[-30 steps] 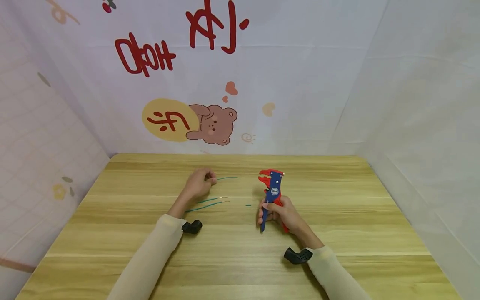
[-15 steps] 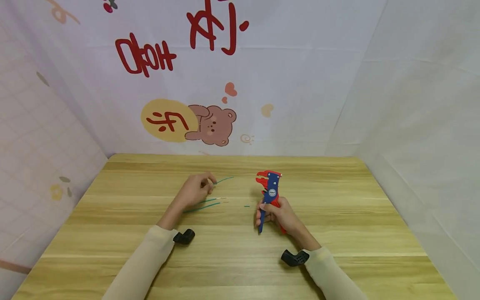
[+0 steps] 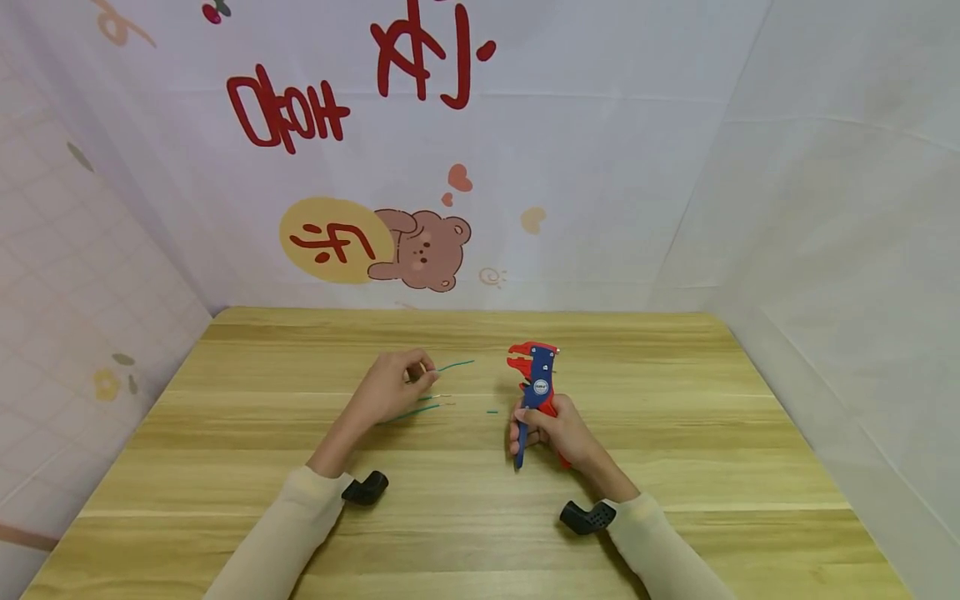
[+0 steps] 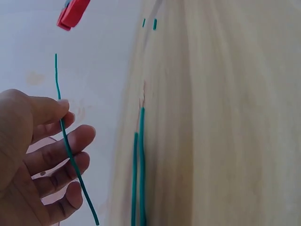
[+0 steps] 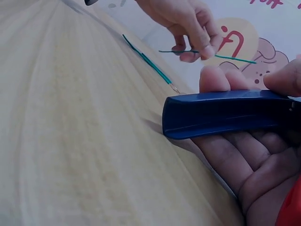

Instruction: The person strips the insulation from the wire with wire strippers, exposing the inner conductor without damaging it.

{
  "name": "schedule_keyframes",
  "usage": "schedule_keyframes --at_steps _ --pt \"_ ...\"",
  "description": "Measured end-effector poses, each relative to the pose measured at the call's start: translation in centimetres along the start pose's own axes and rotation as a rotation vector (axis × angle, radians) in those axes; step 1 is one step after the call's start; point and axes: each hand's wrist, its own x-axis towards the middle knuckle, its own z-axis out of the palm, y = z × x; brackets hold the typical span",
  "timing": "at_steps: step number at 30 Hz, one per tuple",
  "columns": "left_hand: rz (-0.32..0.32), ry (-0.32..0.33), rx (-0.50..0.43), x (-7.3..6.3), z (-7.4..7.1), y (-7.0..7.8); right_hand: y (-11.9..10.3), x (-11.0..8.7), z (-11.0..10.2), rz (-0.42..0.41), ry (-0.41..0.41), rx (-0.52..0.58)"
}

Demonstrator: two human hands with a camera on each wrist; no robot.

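My left hand [image 3: 393, 385] pinches a thin green wire [image 4: 70, 153] between thumb and index finger, the other fingers spread loosely behind it. In the head view the wire's free end points right, toward the tool. My right hand [image 3: 557, 427] grips a blue and red wire stripper [image 3: 542, 385] by its handles, its red jaws up, parted and facing left. A blue handle [image 5: 225, 113] crosses the right palm in the right wrist view. Nothing sits between the stripper's jaws. Below the left hand lie two green wires [image 4: 142, 165] with bare copper strands at their ends.
A short green insulation piece [image 3: 492, 412] lies on the wooden table [image 3: 465, 517] between the hands; the left wrist view shows a second, smaller green bit [image 4: 144, 22] near it. A white printed cloth [image 3: 600, 167] hangs behind the table and along its sides.
The left hand, holding the wire, has shifted slightly down and its grip along the wire has changed. The right hand with the stripper has drifted a little left in the view.
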Motion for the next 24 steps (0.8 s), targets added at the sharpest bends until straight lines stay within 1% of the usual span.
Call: schedule_keyframes --at_steps 3,6,9,13,19,24 --pt "0.037 0.01 -0.007 -0.1 0.2 0.7 0.0 0.0 0.0 -0.004 -0.009 -0.012" --pt "0.075 0.002 -0.016 -0.1 0.4 1.2 0.0 0.0 -0.1 -0.012 -0.021 -0.019" --pt "0.111 -0.014 -0.037 -0.2 0.6 1.5 0.0 0.0 -0.1 -0.022 -0.03 -0.023" --pt "0.149 -0.014 -0.081 -0.2 0.8 1.8 -0.1 0.0 0.1 -0.033 -0.032 -0.031" --pt "0.159 -0.002 -0.134 -0.2 0.9 2.2 -0.3 0.2 0.6 -0.02 -0.053 -0.04" --pt "0.155 0.003 -0.151 -0.3 1.0 2.7 -0.2 0.1 0.8 0.001 -0.047 -0.049"
